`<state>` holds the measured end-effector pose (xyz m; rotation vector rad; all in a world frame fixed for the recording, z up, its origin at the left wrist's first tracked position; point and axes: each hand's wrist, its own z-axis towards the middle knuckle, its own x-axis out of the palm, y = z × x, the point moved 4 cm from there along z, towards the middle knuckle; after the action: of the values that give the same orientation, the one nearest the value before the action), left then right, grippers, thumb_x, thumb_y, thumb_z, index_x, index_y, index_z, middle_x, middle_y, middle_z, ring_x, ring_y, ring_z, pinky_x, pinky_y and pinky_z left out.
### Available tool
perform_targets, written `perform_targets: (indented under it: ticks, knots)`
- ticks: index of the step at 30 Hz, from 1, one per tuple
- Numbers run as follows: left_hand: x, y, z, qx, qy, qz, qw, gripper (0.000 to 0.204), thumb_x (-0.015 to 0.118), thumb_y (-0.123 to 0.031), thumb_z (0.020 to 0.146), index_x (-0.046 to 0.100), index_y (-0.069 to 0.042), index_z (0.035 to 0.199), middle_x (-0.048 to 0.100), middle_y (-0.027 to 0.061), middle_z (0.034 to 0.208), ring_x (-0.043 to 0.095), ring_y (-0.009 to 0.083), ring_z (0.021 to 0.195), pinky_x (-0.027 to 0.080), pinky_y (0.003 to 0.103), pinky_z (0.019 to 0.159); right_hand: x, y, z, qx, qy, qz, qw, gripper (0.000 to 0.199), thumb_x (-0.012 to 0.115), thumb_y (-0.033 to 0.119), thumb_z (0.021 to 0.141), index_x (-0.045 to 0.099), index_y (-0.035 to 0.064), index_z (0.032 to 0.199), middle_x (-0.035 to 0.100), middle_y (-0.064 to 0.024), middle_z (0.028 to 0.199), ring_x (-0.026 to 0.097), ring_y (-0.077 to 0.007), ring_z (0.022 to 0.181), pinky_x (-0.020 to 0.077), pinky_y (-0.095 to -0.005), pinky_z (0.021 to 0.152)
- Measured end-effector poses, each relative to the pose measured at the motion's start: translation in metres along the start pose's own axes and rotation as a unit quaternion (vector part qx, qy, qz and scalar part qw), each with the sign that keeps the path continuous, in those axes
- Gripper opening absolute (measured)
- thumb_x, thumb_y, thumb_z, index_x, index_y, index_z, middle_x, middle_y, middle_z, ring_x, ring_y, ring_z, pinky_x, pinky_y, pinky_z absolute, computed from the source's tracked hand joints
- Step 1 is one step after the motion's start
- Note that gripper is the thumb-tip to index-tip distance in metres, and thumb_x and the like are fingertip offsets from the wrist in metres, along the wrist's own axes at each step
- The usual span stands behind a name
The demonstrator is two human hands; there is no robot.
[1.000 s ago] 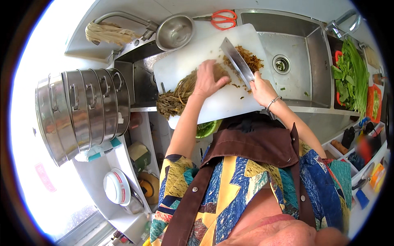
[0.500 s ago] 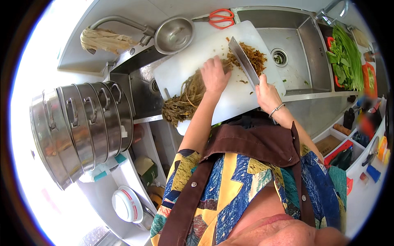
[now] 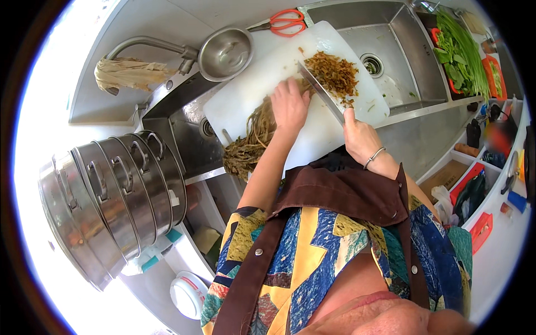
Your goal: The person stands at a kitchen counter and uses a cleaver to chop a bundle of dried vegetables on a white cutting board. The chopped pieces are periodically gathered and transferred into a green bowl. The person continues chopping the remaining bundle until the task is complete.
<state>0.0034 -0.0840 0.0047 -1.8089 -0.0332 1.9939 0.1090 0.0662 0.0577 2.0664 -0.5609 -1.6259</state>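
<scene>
A white cutting board (image 3: 237, 100) lies at a slant across the sink. On it stretches a bundle of long, limp brownish-green leafy vegetables (image 3: 248, 146), its leafy end at the board's near left edge. My left hand (image 3: 290, 106) presses down on the bundle's right end with fingers bent over it. My right hand (image 3: 362, 137) grips a broad kitchen knife (image 3: 322, 93); the handle is mostly hidden inside my fist. The blade sits low beside the bundle's cut end, just right of my left fingertips. A heap of chopped brown vegetables (image 3: 335, 72) lies beyond the blade.
Red-handled scissors (image 3: 287, 23) and a steel bowl (image 3: 225, 54) rest behind the board. A faucet draped with a cloth (image 3: 131, 73) stands at left, above stacked steel pots (image 3: 120, 195). Right of the sink basin (image 3: 405, 72) lie green leafy vegetables (image 3: 463, 58).
The knife has come down and left, closer to my left fingers, its blade lying at a flatter slant. My left hand stays on the bundle. The whole view has shifted slightly.
</scene>
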Motion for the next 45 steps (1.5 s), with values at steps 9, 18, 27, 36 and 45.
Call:
perform_targets:
  ticks: [9, 18, 27, 36, 45]
  knots:
    - [0.002, -0.003, 0.002, -0.012, -0.004, 0.017, 1.0, 0.054, 0.065, -0.027, 0.079, 0.043, 0.001, 0.12, 0.051, 0.0179, 0.108, 0.05, 0.0336, 0.097, 0.039, 0.044, 0.084, 0.011, -0.006, 0.013, 0.04, 0.049, -0.019, 0.998, 0.018, 0.042, 0.003, 0.082, 0.032, -0.0023, 0.097, 0.059, -0.0271, 0.07, 0.058, -0.0466, 0.069, 0.0454, -0.0532, 0.062]
    - [0.008, -0.006, -0.002, -0.008, -0.017, 0.005, 1.0, 0.051, 0.067, -0.026, 0.075, 0.045, -0.002, 0.114, 0.051, 0.0159, 0.103, 0.05, 0.0321, 0.095, 0.039, 0.044, 0.081, -0.001, -0.006, 0.031, 0.089, 0.117, -0.015, 0.989, 0.016, 0.039, 0.004, 0.085, 0.036, -0.0067, 0.097, 0.06, -0.0311, 0.076, 0.06, -0.0466, 0.073, 0.047, -0.0513, 0.066]
    - [0.013, -0.008, 0.003, -0.004, -0.045, 0.018, 0.999, 0.05, 0.068, -0.026, 0.074, 0.045, -0.004, 0.113, 0.05, 0.0153, 0.102, 0.05, 0.0317, 0.093, 0.039, 0.043, 0.08, 0.004, 0.009, 0.117, 0.051, 0.092, -0.011, 0.994, 0.018, 0.043, 0.005, 0.086, 0.041, -0.0103, 0.093, 0.06, -0.0323, 0.079, 0.061, -0.0459, 0.077, 0.0487, -0.0494, 0.069]
    - [0.01, -0.011, 0.001, 0.024, -0.086, 0.036, 0.995, 0.049, 0.07, -0.025, 0.07, 0.047, -0.003, 0.107, 0.051, 0.0135, 0.093, 0.049, 0.03, 0.084, 0.038, 0.041, 0.071, -0.003, -0.011, 0.064, 0.082, 0.121, -0.013, 0.989, 0.018, 0.042, 0.008, 0.088, 0.039, -0.0087, 0.093, 0.058, -0.0314, 0.073, 0.06, -0.0461, 0.072, 0.0471, -0.0511, 0.067]
    - [0.018, -0.006, 0.003, 0.005, -0.045, 0.042, 0.998, 0.052, 0.066, -0.026, 0.075, 0.044, -0.003, 0.116, 0.051, 0.0168, 0.105, 0.05, 0.0328, 0.094, 0.04, 0.043, 0.08, 0.015, 0.01, 0.139, 0.024, 0.066, -0.012, 0.997, 0.018, 0.045, 0.005, 0.084, 0.043, -0.0098, 0.095, 0.06, -0.0322, 0.079, 0.062, -0.0455, 0.078, 0.0492, -0.0492, 0.07]
